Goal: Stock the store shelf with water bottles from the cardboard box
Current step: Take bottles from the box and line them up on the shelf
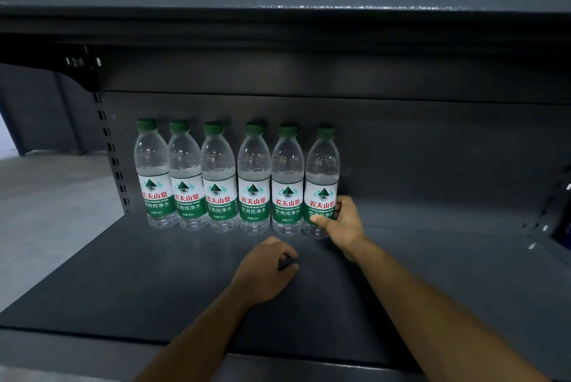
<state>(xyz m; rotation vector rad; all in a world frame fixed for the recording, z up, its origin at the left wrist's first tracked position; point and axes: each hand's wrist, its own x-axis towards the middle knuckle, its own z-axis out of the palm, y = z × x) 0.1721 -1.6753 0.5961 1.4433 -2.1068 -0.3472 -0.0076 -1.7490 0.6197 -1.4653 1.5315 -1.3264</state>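
Note:
Several clear water bottles with green caps and green-and-white labels stand upright in a row at the back of the dark shelf (154,273). My right hand (343,224) grips the rightmost bottle (322,174) low on its label, thumb across the front. The neighbouring bottle (287,177) stands close to its left. My left hand (265,270) hovers over the shelf in front of the row, fingers loosely curled and holding nothing. The cardboard box is out of view.
The shelf's right half (448,258) holds no bottles. An upper shelf (278,29) overhangs the row. A slotted upright (108,147) bounds the left side, with grey floor (46,211) beyond it.

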